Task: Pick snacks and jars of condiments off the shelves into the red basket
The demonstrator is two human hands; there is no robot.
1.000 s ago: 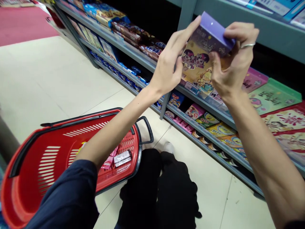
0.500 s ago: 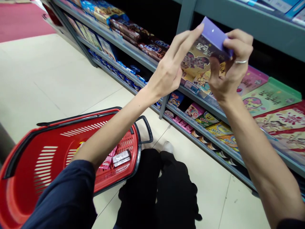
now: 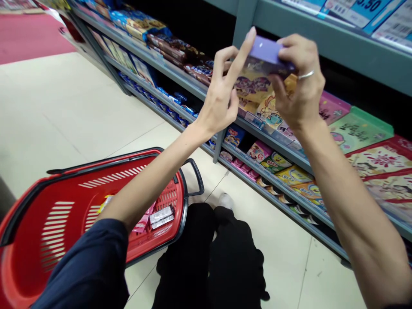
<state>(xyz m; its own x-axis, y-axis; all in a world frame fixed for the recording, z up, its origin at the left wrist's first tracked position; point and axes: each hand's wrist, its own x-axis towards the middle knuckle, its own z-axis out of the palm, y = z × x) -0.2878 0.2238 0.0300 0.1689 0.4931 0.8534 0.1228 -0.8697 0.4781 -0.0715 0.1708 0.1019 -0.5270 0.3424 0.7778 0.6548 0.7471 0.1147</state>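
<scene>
A purple-edged box with cartoon figures on its yellow face is held up in front of the grey shelves. My right hand, a ring on one finger, grips the box's top right corner with curled fingers. My left hand touches the box's left edge, index finger stretched up along it and the other fingers bent. Both hands are at the height of the middle shelf.
A red shopping basket with black handles stands on the tiled floor at lower left, a few small packets inside. The grey shelf unit runs along the right, stacked with colourful boxes and snack packs. My dark-trousered legs are below.
The box has been tilted flatter, so its purple edge faces me more, and both hands have shifted slightly left with it.
</scene>
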